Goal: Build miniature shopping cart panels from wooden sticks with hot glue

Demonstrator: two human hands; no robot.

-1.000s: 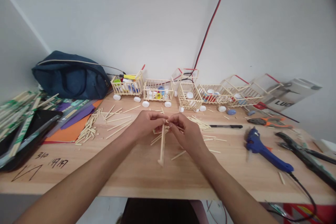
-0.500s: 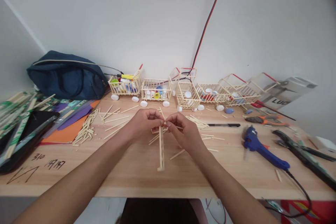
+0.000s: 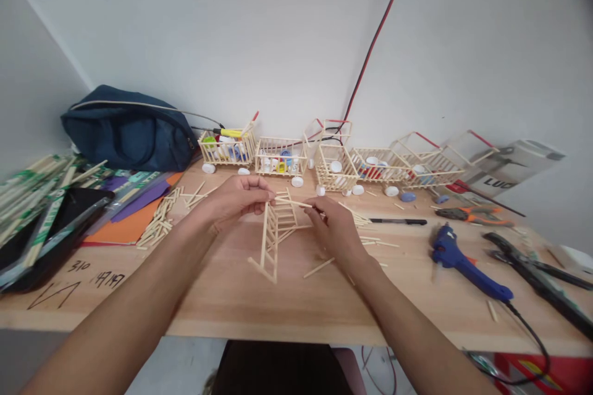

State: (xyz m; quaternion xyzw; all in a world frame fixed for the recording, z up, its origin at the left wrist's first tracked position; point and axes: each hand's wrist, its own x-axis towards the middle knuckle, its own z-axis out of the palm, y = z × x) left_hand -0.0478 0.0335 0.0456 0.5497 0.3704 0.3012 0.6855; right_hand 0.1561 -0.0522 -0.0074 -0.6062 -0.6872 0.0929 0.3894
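Forearms come in from the near edge of the desk [image 3: 287,308], a pale wood top with pen scribbles at its near left corner. Both hands meet over the middle of it on a ladder-like frame of thin wooden sticks [image 3: 273,234]: 2 long rails joined by short rungs, pale and unpainted, tilted so its lower end rests on the desk and its upper end is lifted. The left hand [image 3: 236,197] has its fingers closed in a pinch on the top of the frame. The right hand [image 3: 336,228] has its fingers closed on a single loose stick [image 3: 294,202], which lies across the frame's upper end towards the left hand.

Loose cut sticks [image 3: 160,222] lie scattered around the hands, thicker in a heap to the left beside orange and purple paper sheets [image 3: 130,222]. At the near right a blue glue gun [image 3: 463,262] lies on its side with its cord running off the desk, black pliers [image 3: 537,271] beyond it. Further back a black pen [image 3: 401,221] lies near orange-handled cutters [image 3: 477,215].

Along the rear edge stands a row of small stick carts [image 3: 333,163] on white bottle-cap wheels, some holding coloured caps. A dark blue bag [image 3: 127,129] sits at the far left against the white wall [image 3: 231,31], up which a red and black cable [image 3: 375,37] runs.
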